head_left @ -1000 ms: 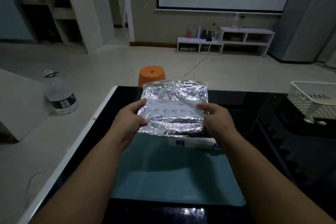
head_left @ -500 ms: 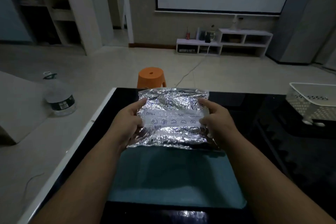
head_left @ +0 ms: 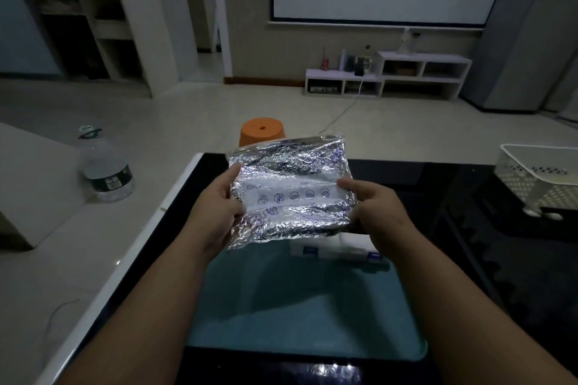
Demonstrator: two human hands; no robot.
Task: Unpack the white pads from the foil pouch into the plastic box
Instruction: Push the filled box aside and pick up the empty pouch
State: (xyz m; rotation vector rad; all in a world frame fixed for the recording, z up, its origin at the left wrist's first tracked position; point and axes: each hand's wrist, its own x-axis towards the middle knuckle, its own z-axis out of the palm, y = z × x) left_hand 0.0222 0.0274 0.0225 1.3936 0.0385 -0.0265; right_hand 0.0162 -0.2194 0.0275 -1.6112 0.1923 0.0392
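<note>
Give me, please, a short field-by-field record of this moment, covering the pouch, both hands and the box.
foil pouch: held up above the teal mat, label strip facing the camera
left hand: grips the pouch's left edge
right hand: grips its right edge
plastic box: at the mat's far edge, partly hidden behind the pouch
white pads: none in view
nearby: white basket at right; orange stool beyond the table; water bottle at left

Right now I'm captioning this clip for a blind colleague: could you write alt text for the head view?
A left hand and a right hand pinch the side edges of a crinkled silver foil pouch, held above a teal mat on a glossy black table. A translucent plastic box peeks out beneath the pouch; an orange plastic stool stands beyond the table.
</note>
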